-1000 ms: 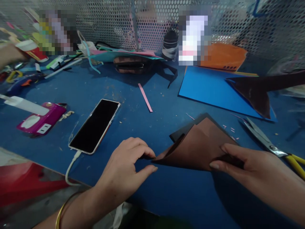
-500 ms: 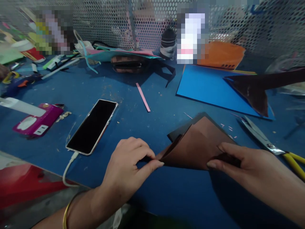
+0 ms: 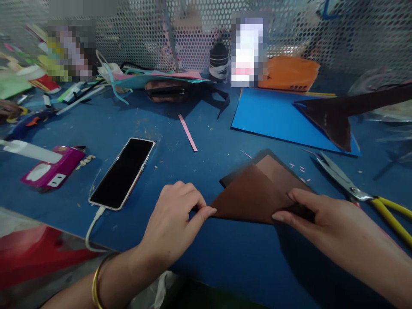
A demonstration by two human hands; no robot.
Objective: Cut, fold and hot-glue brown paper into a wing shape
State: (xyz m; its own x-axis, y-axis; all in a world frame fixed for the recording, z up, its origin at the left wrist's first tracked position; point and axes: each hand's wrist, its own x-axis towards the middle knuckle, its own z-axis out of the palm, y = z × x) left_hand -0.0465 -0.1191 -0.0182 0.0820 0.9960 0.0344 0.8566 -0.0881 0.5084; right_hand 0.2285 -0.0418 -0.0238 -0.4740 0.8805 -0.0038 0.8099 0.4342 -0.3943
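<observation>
A folded brown paper sheet (image 3: 254,193) lies on the blue table (image 3: 206,128) near its front edge. My left hand (image 3: 175,219) pinches the paper's pointed left corner between thumb and fingers. My right hand (image 3: 318,219) presses on the paper's right side, thumb on top, with the fingers partly over the fold. The paper now lies almost flat against the table.
A black phone (image 3: 124,171) on a white cable lies left of my left hand. Yellow-handled scissors (image 3: 357,189) rest to the right. A blue paper sheet (image 3: 273,118), a dark brown cut piece (image 3: 334,118), a pink strip (image 3: 188,133) and a magenta object (image 3: 53,167) surround them. A perforated metal screen (image 3: 193,30) stands behind.
The raised fold of the brown paper has been pressed down flatter. My left thumb and fingers have closed on the corner. Another person's hand at far left has drawn back.
</observation>
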